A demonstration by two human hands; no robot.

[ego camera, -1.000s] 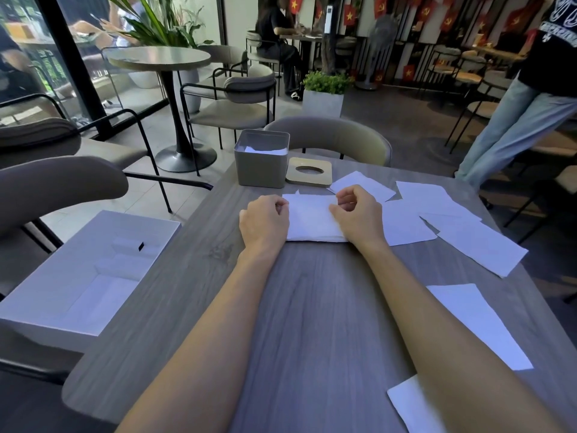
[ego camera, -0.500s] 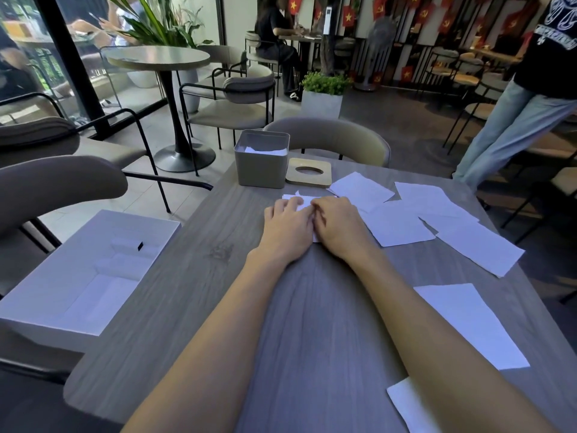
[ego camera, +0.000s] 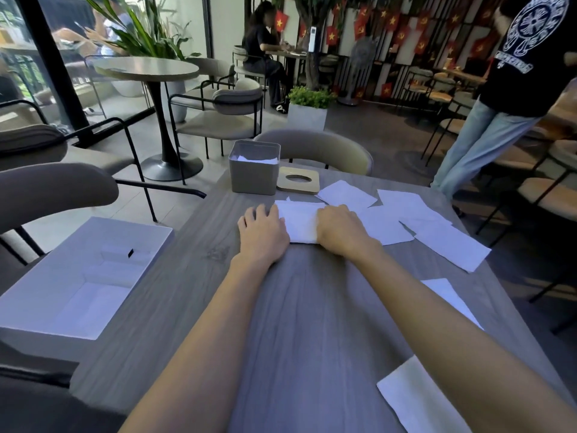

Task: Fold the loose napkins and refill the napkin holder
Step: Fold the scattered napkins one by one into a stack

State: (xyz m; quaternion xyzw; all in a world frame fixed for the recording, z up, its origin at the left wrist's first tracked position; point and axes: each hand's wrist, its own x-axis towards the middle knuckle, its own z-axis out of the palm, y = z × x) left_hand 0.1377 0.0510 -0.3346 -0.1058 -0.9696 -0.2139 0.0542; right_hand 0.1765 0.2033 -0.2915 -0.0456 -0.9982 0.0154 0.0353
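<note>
napkin holder point(ego camera: 253, 170) sits far left, lid point(ego camera: 298, 180) off beside it, some napkins point(ego camera: 259, 159) inside. left hand point(ego camera: 262, 234) presses flat at the left edge of a half-folded napkin point(ego camera: 300, 225). right hand point(ego camera: 342, 231) covers its right edge, fingers hidden, can't tell if pinching. many loose napkins point(ego camera: 390, 226) lie unfolded to the right: task looks early.

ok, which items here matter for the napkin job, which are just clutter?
Job: folded white paper napkin; loose white napkins; grey square napkin holder; tan square lid with round hole.
Clutter: open white cardboard box; green potted plant; round grey table.
</note>
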